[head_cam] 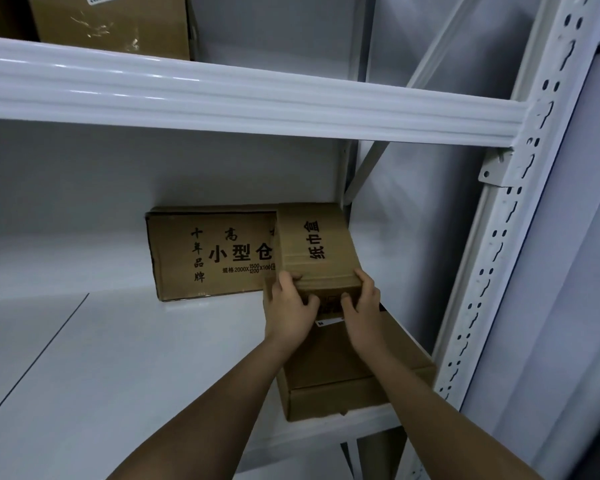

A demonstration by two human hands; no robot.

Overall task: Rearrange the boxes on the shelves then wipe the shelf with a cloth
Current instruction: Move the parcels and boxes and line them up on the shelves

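Head view, centre-right of frame: left hand (289, 310) and right hand (362, 305) clamped on near end of small box (314, 242), atop lower box (347, 372) on shelf (125, 358). Risk: top box tipping off if pulled unevenly.

storeroom: metal racking (492, 237), cardboard boxes (212, 254)

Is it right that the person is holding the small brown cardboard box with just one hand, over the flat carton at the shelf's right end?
Not quite: both hands hold it. The head view shows the left hand and right hand gripping the small brown cardboard box over the flat brown carton at the white metal shelf's right end.
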